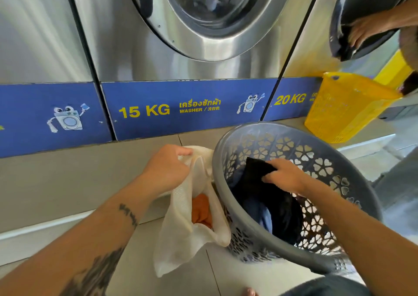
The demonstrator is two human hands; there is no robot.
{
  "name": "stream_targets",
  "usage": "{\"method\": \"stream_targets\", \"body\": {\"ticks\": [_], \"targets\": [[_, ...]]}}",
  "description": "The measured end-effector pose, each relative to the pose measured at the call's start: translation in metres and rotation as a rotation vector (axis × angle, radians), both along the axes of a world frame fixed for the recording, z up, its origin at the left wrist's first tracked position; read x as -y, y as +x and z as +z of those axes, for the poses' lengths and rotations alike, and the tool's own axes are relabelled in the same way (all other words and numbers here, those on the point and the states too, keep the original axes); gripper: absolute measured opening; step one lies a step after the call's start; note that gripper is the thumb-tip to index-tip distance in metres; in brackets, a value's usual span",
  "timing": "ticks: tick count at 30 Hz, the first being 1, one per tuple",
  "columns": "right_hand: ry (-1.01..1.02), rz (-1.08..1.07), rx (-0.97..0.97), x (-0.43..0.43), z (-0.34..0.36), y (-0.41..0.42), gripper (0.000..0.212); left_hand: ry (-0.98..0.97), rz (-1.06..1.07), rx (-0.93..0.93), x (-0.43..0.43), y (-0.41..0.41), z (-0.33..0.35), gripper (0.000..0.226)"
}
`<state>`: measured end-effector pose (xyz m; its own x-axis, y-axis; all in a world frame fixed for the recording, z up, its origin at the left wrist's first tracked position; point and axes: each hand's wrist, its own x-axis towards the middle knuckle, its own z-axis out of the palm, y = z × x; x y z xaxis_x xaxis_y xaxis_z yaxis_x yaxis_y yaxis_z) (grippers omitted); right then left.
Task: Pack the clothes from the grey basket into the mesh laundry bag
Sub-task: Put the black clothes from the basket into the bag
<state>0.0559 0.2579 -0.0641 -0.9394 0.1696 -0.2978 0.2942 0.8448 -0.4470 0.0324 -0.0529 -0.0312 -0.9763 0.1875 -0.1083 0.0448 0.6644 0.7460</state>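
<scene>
My left hand is gripping the mesh laundry bag rim, hiding most of an orange garment. My right hand is pinching dark clothes, half-buried in the grey basket.

The scene was bright with even daylight; soft glare streaked the steel washer fronts; wide-angle bending curved the blue panel; the far right edge was smeared and soft; shadows stayed faint.

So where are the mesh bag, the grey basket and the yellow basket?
mesh bag (181, 228), head view, white front wall.
grey basket (228, 205), head view, near rim.
yellow basket (339, 114), head view, side wall.
</scene>
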Motion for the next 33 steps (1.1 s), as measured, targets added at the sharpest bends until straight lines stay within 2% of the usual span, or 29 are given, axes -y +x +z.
{"method": "stream_targets", "body": {"ticks": [5, 8, 12, 15, 18, 20, 23, 25, 28, 31, 33], "targets": [[-0.195, -0.097, -0.185, 0.027, 0.040, 0.021, 0.008, 0.049, 0.027, -0.041, 0.007, 0.021, 0.013, 0.044], [-0.228, -0.137, -0.314, 0.045, 0.054, 0.029, 0.017, 0.086, 0.069, -0.046, 0.015, 0.032, 0.018, 0.044], [-0.279, -0.194, -0.430, 0.065, 0.058, 0.042, 0.016, 0.131, 0.119, -0.051, 0.025, 0.042, 0.025, 0.043], [-0.306, -0.143, -0.505, 0.088, 0.065, 0.053, 0.006, 0.162, 0.143, -0.059, 0.030, 0.047, 0.032, 0.043], [-0.241, -0.020, -0.595, 0.126, 0.070, 0.064, 0.016, 0.202, 0.153, -0.078, 0.034, 0.046, 0.039, 0.047], [-0.125, 0.120, -0.539, 0.151, 0.061, 0.070, 0.025, 0.218, 0.155, -0.081, 0.037, 0.044, 0.044, 0.049], [0.107, 0.378, -0.228, 0.173, 0.039, 0.075, 0.037, 0.202, 0.156, -0.091, 0.043, 0.044, 0.048, 0.041], [0.134, 0.476, -0.110, 0.172, 0.034, 0.075, 0.045, 0.204, 0.166, -0.076, 0.046, 0.045, 0.048, 0.039], [0.032, 0.467, -0.067, 0.164, 0.036, 0.076, 0.058, 0.229, 0.172, -0.046, 0.046, 0.046, 0.048, 0.040], [0.115, 0.557, -0.070, 0.163, 0.034, 0.077, 0.047, 0.246, 0.164, -0.042, 0.041, 0.045, 0.050, 0.041], [0.101, 0.527, -0.126, 0.162, 0.034, 0.077, 0.051, 0.280, 0.165, -0.035, 0.039, 0.044, 0.050, 0.043]]}}
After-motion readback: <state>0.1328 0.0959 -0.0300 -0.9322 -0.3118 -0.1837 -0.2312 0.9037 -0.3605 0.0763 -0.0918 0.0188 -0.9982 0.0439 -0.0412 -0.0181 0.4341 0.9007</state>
